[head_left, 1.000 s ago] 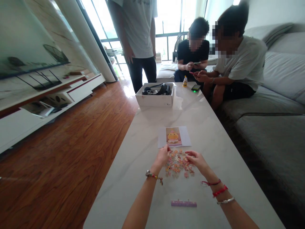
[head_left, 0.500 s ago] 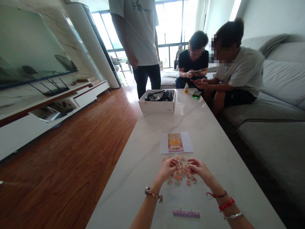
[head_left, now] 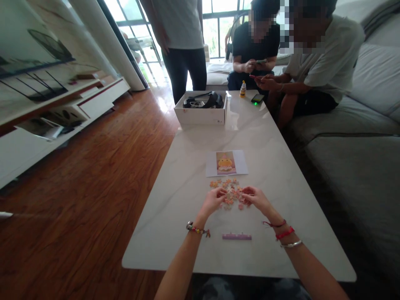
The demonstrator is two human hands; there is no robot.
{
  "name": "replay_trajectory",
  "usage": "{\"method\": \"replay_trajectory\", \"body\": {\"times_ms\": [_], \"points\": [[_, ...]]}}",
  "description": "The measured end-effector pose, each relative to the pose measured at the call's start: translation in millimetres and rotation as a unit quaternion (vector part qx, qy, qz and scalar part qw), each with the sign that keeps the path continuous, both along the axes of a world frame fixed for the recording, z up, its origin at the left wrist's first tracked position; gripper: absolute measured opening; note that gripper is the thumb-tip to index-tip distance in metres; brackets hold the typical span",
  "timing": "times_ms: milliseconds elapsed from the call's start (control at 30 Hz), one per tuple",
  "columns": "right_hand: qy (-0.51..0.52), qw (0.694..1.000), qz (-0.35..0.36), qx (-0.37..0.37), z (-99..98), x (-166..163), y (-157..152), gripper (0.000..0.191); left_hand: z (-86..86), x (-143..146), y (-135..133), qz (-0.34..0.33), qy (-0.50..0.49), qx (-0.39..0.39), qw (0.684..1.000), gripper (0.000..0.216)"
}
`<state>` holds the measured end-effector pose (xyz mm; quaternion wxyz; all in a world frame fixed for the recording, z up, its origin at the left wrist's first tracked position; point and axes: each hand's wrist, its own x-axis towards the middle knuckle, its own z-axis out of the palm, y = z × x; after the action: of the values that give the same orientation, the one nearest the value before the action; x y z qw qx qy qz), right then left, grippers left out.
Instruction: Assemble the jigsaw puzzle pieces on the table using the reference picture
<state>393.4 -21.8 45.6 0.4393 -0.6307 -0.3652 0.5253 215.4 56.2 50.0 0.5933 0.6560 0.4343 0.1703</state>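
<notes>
Loose jigsaw pieces (head_left: 229, 201), mostly pink, orange and pale, lie in a scattered heap on the white table (head_left: 162, 216). My left hand (head_left: 215, 200) is over the heap's left side, fingers curved and slightly apart, tips down among the pieces. From the other side my right hand (head_left: 256, 198) reaches in, its bent fingers parted over the right edge. I see no piece held clearly in either hand. Nearer to me, a joined purple strip of puzzle (head_left: 236, 236) lies between my forearms, tabs facing away. Beyond the heap is a paper with a picture of a yellow figure (head_left: 226, 163).
A white box (head_left: 200, 116) holding black gear stands toward the table's far end. A small yellow-and-white bottle (head_left: 243, 89) and a dark device with a green light (head_left: 257, 99) are beside it. Two people sit on the grey sofa (head_left: 353, 166); another stands behind the box.
The view has tipped downward, bringing the table's near edge and my lap into sight. Both hands remain at the heap, their fingers shifting slightly among the pieces.
</notes>
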Motion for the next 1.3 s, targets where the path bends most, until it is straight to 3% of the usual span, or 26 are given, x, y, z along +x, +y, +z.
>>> {"method": "replay_trajectory", "body": {"times_ms": [367, 667, 900, 1000, 1133, 1300], "points": [[-0.133, 0.991, 0.025, 0.016, -17.2, 5.6, -0.5, 0.022, -6.3, -2.1, -4.7, 0.021, 0.051, 0.053, 0.997, 0.009], [-0.347, 0.937, 0.040, 0.025, -15.9, 23.6, 7.0, 0.021, -7.7, -5.6, 6.9, 0.042, 0.127, 0.164, 0.977, 0.001], [-0.434, 0.899, 0.053, 0.037, -20.9, 27.5, 9.2, 0.024, -11.1, -10.9, 11.0, 0.046, 0.144, 0.175, 0.973, 0.005], [-0.439, 0.895, 0.052, 0.060, -17.4, 17.8, 19.9, 0.022, -14.9, -13.4, 11.8, 0.045, 0.152, 0.180, 0.971, 0.005], [-0.444, 0.881, 0.126, 0.106, -11.5, -9.9, 48.6, 0.025, -20.0, -16.1, 12.5, 0.043, 0.170, 0.198, 0.964, 0.007], [-0.499, 0.840, 0.202, 0.068, -10.1, -35.7, 74.5, 0.015, -22.8, -19.7, 13.1, 0.048, 0.202, 0.244, 0.947, 0.008]]}}
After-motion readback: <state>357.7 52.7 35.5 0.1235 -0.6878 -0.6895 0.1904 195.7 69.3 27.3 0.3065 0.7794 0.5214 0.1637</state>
